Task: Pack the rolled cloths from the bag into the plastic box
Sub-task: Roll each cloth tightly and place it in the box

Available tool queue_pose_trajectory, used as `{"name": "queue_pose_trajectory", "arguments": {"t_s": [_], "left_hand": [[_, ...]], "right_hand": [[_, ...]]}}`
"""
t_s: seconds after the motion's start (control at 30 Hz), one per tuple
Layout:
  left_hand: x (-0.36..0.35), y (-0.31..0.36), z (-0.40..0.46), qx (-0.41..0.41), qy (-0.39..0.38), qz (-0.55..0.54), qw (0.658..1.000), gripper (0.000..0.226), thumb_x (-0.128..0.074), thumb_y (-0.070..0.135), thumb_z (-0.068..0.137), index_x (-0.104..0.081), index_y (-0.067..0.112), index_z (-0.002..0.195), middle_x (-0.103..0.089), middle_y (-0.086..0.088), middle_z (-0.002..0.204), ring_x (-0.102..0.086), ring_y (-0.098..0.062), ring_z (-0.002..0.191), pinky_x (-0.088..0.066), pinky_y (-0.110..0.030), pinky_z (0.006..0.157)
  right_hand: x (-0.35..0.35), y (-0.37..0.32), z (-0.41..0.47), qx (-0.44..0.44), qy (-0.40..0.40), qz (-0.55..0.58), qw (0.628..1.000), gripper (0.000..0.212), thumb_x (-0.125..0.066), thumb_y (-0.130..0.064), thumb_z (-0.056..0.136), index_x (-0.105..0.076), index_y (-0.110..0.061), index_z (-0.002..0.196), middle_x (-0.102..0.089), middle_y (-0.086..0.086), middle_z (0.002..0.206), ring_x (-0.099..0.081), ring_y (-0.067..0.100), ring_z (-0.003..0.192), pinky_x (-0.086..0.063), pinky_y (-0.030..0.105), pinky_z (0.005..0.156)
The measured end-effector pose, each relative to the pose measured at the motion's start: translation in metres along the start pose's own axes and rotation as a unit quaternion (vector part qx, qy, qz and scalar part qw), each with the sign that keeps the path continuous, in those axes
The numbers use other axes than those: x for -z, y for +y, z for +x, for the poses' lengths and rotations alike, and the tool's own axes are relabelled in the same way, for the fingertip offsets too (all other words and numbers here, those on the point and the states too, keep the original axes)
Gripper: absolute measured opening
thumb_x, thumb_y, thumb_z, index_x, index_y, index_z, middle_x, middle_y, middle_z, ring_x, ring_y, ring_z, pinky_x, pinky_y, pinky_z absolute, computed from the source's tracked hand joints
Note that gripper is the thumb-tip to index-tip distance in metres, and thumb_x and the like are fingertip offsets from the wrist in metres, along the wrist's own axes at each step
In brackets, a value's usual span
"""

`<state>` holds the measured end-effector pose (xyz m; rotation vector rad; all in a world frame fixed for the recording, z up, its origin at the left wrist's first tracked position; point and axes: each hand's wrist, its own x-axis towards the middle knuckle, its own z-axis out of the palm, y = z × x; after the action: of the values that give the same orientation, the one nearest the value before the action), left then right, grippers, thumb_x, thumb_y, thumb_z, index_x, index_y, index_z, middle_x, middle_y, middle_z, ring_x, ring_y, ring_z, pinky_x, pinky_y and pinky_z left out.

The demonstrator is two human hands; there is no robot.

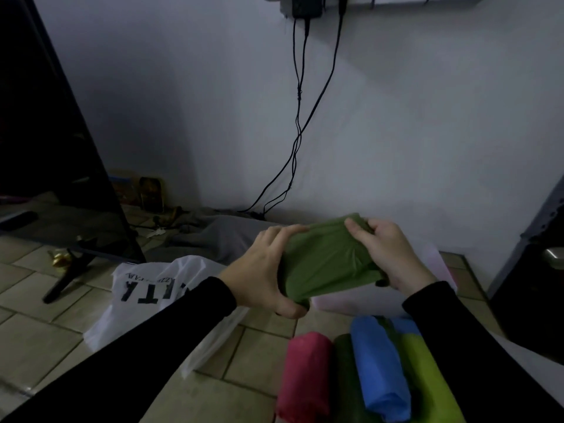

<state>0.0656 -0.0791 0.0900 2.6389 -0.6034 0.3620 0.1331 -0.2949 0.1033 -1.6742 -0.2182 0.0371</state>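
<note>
A green rolled cloth (pixel 328 259) is held in the air between both hands. My left hand (pixel 265 267) grips its near left end, and my right hand (pixel 389 254) grips its right side. Under the cloth a pale translucent plastic box (pixel 351 299) shows, mostly hidden. A white plastic bag (pixel 143 288) with black lettering lies on the tiled floor to the left. In front of me several rolled cloths lie side by side: a red one (pixel 305 374), a dark green one (pixel 348 380), a blue one (pixel 378 367) and a lime one (pixel 427 374).
A black TV (pixel 55 166) on a stand occupies the left. Black cables (pixel 297 123) hang down the white wall. A grey cloth (pixel 219 236) lies by the wall. Dark furniture (pixel 534 285) stands at the right.
</note>
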Motion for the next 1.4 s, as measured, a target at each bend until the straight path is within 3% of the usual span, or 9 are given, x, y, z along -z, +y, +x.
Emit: {"name": "queue_pose_trajectory", "arguments": {"t_s": [0.13,0.57,0.8,0.9,0.97,1.03,1.13,1.27,1.4], "left_hand": [[0.007,0.007,0.009,-0.056,0.065,0.037,0.996,0.118,-0.085,0.052,0.041,-0.03,0.014,0.138,-0.036,-0.001,0.133,-0.038,-0.019,0.126,-0.035,-0.03,0.109],[0.013,0.045,0.012,-0.066,0.126,-0.062,0.988,0.111,-0.076,0.055,0.04,-0.04,0.013,0.136,-0.034,0.001,0.137,-0.03,-0.011,0.135,-0.025,-0.016,0.112],[0.022,0.034,0.016,-0.037,0.092,-0.063,0.993,0.113,-0.077,0.059,0.042,-0.038,0.017,0.139,-0.03,0.007,0.14,-0.031,-0.007,0.133,-0.024,-0.011,0.109],[0.022,0.023,0.018,-0.01,0.078,-0.007,0.997,0.114,-0.071,0.066,0.043,-0.038,0.019,0.141,-0.03,0.005,0.143,-0.032,-0.011,0.132,-0.028,-0.02,0.111],[0.018,0.022,0.021,0.005,0.079,0.033,0.996,0.113,-0.069,0.068,0.043,-0.04,0.017,0.139,-0.032,0.002,0.142,-0.035,-0.016,0.13,-0.031,-0.026,0.11],[0.013,0.021,0.026,0.017,0.082,0.057,0.995,0.111,-0.068,0.068,0.043,-0.042,0.015,0.137,-0.036,-0.001,0.139,-0.039,-0.021,0.126,-0.034,-0.031,0.109],[0.008,0.025,0.034,0.011,0.116,0.069,0.991,0.094,-0.057,0.063,0.057,-0.046,0.013,0.135,-0.043,-0.007,0.136,-0.045,-0.026,0.123,-0.038,-0.041,0.104],[0.018,0.042,0.043,0.006,0.153,0.102,0.983,0.082,-0.047,0.061,0.062,-0.047,0.023,0.135,-0.045,-0.003,0.136,-0.047,-0.021,0.123,-0.036,-0.038,0.096],[0.021,0.057,0.052,-0.042,0.172,0.113,0.978,0.094,-0.058,0.065,0.05,-0.047,0.025,0.134,-0.049,0.002,0.13,-0.05,-0.017,0.118,-0.034,-0.038,0.098]], "right_hand": [[0.01,-0.001,0.0,-0.004,0.022,-0.018,1.0,0.029,-0.059,-0.034,0.092,-0.07,-0.008,0.083,-0.072,0.005,0.073,-0.067,0.012,0.06,-0.05,0.017,0.052],[0.001,0.017,0.001,0.037,0.081,-0.056,0.994,0.03,-0.059,-0.033,0.092,-0.064,-0.018,0.067,-0.064,0.006,0.066,-0.059,0.024,0.071,-0.044,0.034,0.065],[0.011,0.01,0.0,-0.045,0.087,0.146,0.984,0.033,-0.054,-0.046,0.092,-0.06,-0.02,0.111,-0.063,0.01,0.119,-0.06,0.027,0.111,-0.051,0.039,0.087],[0.003,-0.005,-0.011,0.013,0.169,-0.058,0.984,0.054,-0.053,-0.045,0.092,-0.034,-0.029,0.14,-0.039,0.006,0.145,-0.042,0.024,0.13,-0.039,0.043,0.106],[-0.016,-0.018,-0.026,0.144,0.198,-0.197,0.949,0.055,-0.052,-0.036,0.094,-0.035,-0.018,0.144,-0.036,0.006,0.149,-0.035,0.021,0.137,-0.031,0.041,0.112],[-0.042,-0.025,-0.036,0.219,0.136,-0.273,0.927,0.041,-0.046,-0.025,0.095,-0.053,-0.009,0.132,-0.052,0.009,0.138,-0.047,0.022,0.129,-0.036,0.036,0.109],[-0.073,-0.027,-0.047,0.18,0.039,-0.338,0.923,0.039,-0.038,-0.018,0.097,-0.05,-0.006,0.132,-0.056,0.011,0.13,-0.054,0.023,0.117,-0.044,0.034,0.1],[-0.073,-0.039,-0.05,0.201,0.083,-0.268,0.939,0.038,-0.038,-0.015,0.099,-0.044,-0.008,0.136,-0.06,0.009,0.122,-0.059,0.021,0.108,-0.048,0.027,0.089],[-0.051,-0.049,-0.048,0.141,0.082,-0.205,0.965,0.024,-0.039,-0.023,0.101,-0.058,-0.014,0.112,-0.058,-0.007,0.076,-0.055,0.007,0.067,-0.041,0.011,0.055]]}}
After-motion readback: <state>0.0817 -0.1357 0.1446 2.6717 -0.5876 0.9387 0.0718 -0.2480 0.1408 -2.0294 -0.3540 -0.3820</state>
